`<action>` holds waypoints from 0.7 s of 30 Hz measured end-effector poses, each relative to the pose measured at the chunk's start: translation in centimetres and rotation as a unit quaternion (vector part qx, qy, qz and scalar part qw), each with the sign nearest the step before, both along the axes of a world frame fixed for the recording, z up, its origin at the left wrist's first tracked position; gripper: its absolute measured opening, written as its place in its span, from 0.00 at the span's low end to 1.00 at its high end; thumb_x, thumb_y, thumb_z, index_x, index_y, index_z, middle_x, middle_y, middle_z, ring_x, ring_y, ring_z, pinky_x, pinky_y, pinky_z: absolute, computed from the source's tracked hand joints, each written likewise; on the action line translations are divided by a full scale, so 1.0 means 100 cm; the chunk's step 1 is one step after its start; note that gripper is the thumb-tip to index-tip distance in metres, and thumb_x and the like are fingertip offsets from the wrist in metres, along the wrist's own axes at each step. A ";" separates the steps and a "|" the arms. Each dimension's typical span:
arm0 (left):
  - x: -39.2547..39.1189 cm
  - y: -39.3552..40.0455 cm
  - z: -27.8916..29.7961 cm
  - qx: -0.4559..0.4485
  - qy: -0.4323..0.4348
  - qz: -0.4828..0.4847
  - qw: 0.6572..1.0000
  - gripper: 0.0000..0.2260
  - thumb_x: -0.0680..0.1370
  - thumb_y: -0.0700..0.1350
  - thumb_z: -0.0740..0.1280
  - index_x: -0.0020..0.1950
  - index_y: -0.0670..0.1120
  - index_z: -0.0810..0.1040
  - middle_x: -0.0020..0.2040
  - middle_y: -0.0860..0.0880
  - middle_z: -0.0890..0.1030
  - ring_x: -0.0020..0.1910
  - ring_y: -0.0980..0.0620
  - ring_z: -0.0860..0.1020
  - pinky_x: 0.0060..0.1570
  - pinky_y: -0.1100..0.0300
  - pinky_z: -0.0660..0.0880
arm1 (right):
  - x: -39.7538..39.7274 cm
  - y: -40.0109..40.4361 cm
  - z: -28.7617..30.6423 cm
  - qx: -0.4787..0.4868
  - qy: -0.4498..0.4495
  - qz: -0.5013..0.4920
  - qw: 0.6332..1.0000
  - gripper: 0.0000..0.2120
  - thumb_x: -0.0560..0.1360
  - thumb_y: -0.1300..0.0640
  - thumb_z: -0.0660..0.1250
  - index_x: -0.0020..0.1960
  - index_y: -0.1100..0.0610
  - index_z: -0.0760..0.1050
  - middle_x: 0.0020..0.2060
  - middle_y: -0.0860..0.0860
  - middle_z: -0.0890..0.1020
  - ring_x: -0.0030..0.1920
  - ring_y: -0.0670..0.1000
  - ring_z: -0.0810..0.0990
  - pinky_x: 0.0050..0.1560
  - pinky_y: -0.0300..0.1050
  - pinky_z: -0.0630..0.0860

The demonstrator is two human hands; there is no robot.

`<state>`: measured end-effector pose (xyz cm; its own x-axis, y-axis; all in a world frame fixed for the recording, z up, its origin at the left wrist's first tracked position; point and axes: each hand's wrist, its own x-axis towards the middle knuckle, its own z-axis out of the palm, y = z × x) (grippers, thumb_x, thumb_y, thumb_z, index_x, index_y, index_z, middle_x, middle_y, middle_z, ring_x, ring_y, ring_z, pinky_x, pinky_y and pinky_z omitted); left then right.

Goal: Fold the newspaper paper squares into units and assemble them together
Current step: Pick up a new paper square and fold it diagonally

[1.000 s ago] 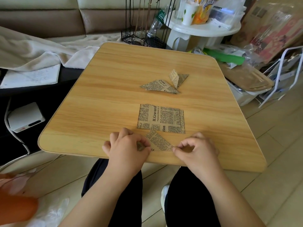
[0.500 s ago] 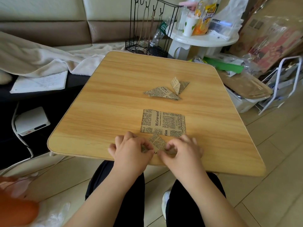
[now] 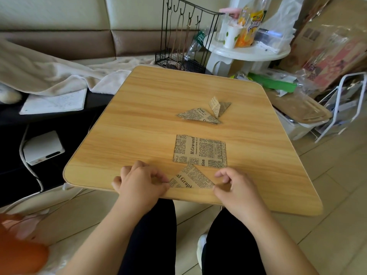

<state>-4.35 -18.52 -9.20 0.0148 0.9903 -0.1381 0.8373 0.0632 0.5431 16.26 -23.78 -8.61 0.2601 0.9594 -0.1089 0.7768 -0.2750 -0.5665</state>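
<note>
A newspaper-print square folded into a triangle point(image 3: 191, 178) lies flat at the near edge of the wooden table point(image 3: 139, 124). My left hand point(image 3: 141, 181) pinches its left corner and my right hand point(image 3: 234, 185) pinches its right corner. Just beyond it lies a flat unfolded newspaper square point(image 3: 199, 151). Farther back rest two folded units, a flat triangular one point(image 3: 198, 115) and a smaller one point(image 3: 219, 106) with a flap standing up, touching each other.
A black wire rack point(image 3: 184, 42) and a white round side table point(image 3: 248, 52) with a cup and bottle stand behind the table. A cream blanket point(image 3: 49, 74) and a sheet of paper point(image 3: 55, 101) lie at left. Boxes and a white frame point(image 3: 341, 104) crowd the right.
My hands were close together over the small folded piece half a second ago; now they have moved apart to its two corners and the piece shows as a wider flat triangle.
</note>
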 end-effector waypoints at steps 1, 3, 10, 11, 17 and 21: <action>0.000 0.000 -0.001 0.003 -0.002 0.003 1.000 0.06 0.70 0.55 0.71 0.37 0.63 0.76 0.51 0.58 0.69 0.59 0.51 0.61 0.55 0.55 0.54 | 0.000 0.000 0.002 -0.004 0.007 0.015 1.000 0.10 0.72 0.53 0.70 0.49 0.42 0.72 0.43 0.40 0.72 0.49 0.46 0.71 0.54 0.44 0.68; -0.001 -0.002 -0.003 0.014 0.000 0.006 1.000 0.05 0.70 0.56 0.71 0.38 0.63 0.76 0.50 0.58 0.69 0.59 0.51 0.61 0.54 0.55 0.54 | -0.007 0.003 0.004 -0.012 0.013 0.035 0.999 0.10 0.73 0.50 0.70 0.51 0.43 0.72 0.44 0.39 0.70 0.50 0.45 0.71 0.52 0.41 0.67; -0.002 -0.007 -0.012 0.063 0.018 -0.049 0.997 0.07 0.74 0.56 0.67 0.50 0.66 0.74 0.53 0.61 0.63 0.62 0.52 0.60 0.60 0.53 0.53 | -0.021 0.012 0.010 -0.061 0.003 0.044 0.997 0.10 0.74 0.52 0.69 0.48 0.47 0.67 0.50 0.44 0.71 0.54 0.48 0.72 0.59 0.45 0.70; -0.001 -0.008 -0.013 0.079 0.011 -0.058 0.995 0.07 0.74 0.55 0.67 0.50 0.66 0.74 0.53 0.62 0.63 0.62 0.52 0.61 0.60 0.53 0.53 | -0.020 0.011 0.009 -0.050 0.010 0.043 0.998 0.10 0.74 0.53 0.69 0.47 0.47 0.67 0.49 0.44 0.72 0.52 0.47 0.72 0.56 0.43 0.71; -0.008 -0.006 -0.033 0.211 -0.006 -0.085 0.974 0.12 0.62 0.60 0.60 0.42 0.59 0.69 0.44 0.60 0.72 0.46 0.53 0.66 0.43 0.51 0.60 | -0.012 -0.005 0.008 0.033 0.076 0.040 0.996 0.10 0.73 0.57 0.70 0.41 0.46 0.70 0.40 0.43 0.78 0.43 0.39 0.76 0.43 0.31 0.71; -0.007 -0.004 -0.037 0.236 -0.018 -0.082 0.968 0.11 0.61 0.61 0.58 0.41 0.59 0.68 0.46 0.61 0.68 0.45 0.54 0.66 0.42 0.51 0.61 | 0.002 -0.010 0.009 0.067 0.146 0.028 0.987 0.13 0.70 0.60 0.73 0.41 0.43 0.74 0.38 0.43 0.81 0.41 0.40 0.79 0.43 0.34 0.73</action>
